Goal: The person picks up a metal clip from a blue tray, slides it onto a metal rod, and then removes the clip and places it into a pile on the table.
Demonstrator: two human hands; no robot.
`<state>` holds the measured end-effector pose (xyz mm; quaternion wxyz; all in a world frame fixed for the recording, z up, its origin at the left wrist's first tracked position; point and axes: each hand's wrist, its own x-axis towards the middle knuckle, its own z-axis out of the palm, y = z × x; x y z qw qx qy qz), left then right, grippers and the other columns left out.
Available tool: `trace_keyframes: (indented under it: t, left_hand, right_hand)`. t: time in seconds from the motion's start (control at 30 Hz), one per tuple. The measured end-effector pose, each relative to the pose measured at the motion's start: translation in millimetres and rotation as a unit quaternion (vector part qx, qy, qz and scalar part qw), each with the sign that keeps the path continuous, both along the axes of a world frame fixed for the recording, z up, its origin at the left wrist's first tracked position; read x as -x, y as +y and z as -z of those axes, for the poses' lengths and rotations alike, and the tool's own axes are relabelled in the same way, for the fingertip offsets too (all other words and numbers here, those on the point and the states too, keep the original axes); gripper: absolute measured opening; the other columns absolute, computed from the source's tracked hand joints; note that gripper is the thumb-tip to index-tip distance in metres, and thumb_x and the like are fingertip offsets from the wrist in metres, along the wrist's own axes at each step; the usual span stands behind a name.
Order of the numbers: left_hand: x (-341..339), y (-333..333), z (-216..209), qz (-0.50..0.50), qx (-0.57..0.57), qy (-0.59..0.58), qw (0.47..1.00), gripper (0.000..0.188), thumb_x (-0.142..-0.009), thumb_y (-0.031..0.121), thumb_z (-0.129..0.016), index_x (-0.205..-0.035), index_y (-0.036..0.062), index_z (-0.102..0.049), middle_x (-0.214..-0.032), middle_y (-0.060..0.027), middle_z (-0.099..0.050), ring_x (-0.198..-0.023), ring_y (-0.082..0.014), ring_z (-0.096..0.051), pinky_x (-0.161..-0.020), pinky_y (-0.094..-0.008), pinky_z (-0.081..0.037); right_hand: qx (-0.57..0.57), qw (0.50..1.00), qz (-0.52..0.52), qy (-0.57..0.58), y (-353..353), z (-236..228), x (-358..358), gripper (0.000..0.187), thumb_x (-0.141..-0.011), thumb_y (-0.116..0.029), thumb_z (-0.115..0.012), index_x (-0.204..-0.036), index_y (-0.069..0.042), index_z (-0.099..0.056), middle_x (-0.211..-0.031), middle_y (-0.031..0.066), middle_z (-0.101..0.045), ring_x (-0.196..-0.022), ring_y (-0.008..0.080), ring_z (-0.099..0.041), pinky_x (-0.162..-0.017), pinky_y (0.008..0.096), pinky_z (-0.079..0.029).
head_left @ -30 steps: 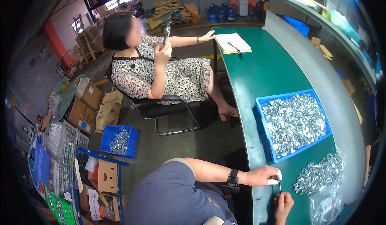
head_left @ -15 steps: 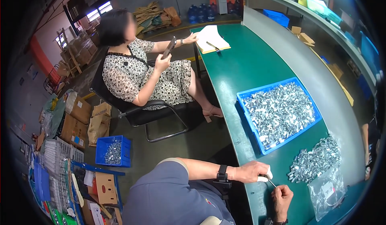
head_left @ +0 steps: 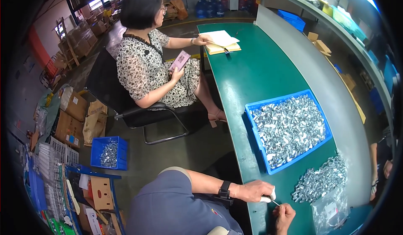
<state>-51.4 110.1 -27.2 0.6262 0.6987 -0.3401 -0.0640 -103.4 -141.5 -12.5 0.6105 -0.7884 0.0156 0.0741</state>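
Observation:
My left hand (head_left: 255, 191), with white covers on its fingertips and a black band at the wrist, is closed at the green table's near edge. Just beside it, my right hand (head_left: 284, 216) is pinched closed. A thin metal rod (head_left: 275, 202) spans the gap between the fingers of both hands; its ends are hidden in the grips. To the right of my hands lies a loose pile of small silvery metal parts (head_left: 321, 179). A clear plastic bag (head_left: 331, 212) with a white label lies against the pile. Beyond my hands stands a blue tray (head_left: 257, 151) full of similar parts.
A person (head_left: 147, 67) sits on a black chair (head_left: 105, 88) at the table's left side, holding a phone (head_left: 180, 61) and touching an open notebook (head_left: 224, 46). A blue bin (head_left: 119, 154) of metal parts stands on the floor. A grey partition (head_left: 302, 54) borders the table's right.
The seated person has lowered and turned the phone, and the notebook's pages have shifted. The view has swung slightly. My hands keep the rod between them.

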Motion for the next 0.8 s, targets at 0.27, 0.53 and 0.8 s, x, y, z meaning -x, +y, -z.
trace_keyframes:
  t: [0.27,0.53,0.8]
  left_hand:
    - [-1.6,-0.5,6.3,0.006,0.020,0.014,1.000,0.011,-0.087,0.010,-0.069,-0.095,0.0024,-0.066,-0.092,-0.0109,-0.063,-0.092,-0.0313,-0.063,-0.079,-0.0404,-0.050]
    - [-2.3,-3.3,8.6,-0.018,0.003,0.005,1.000,0.013,-0.091,0.014,-0.067,-0.098,0.0027,-0.064,-0.092,-0.0108,-0.061,-0.091,-0.0316,-0.062,-0.078,-0.0411,-0.050]
    - [-1.7,-1.9,9.3,-0.020,0.015,-0.004,1.000,0.013,-0.092,0.014,-0.065,-0.098,0.0028,-0.064,-0.092,-0.0104,-0.059,-0.091,-0.0318,-0.061,-0.077,-0.0417,-0.049]
  right_hand:
    - [0.107,0.994,-0.016,-0.023,24.6,-43.1,-6.6,0.011,-0.094,-0.007,-0.065,-0.094,0.003,-0.070,-0.079,0.0057,-0.067,-0.071,0.0116,-0.057,-0.065,0.0272,-0.048]
    - [0.038,0.987,0.144,0.063,30.4,-32.7,-5.7,0.007,-0.090,-0.002,-0.069,-0.093,0.004,-0.072,-0.077,0.0069,-0.068,-0.064,0.0116,-0.058,-0.061,0.0244,-0.047]
    - [0.020,0.986,0.134,0.100,40.5,-49.6,2.6,0.014,-0.095,-0.009,-0.066,-0.098,0.004,-0.071,-0.077,0.0073,-0.069,-0.068,0.0131,-0.061,-0.064,0.0255,-0.049]
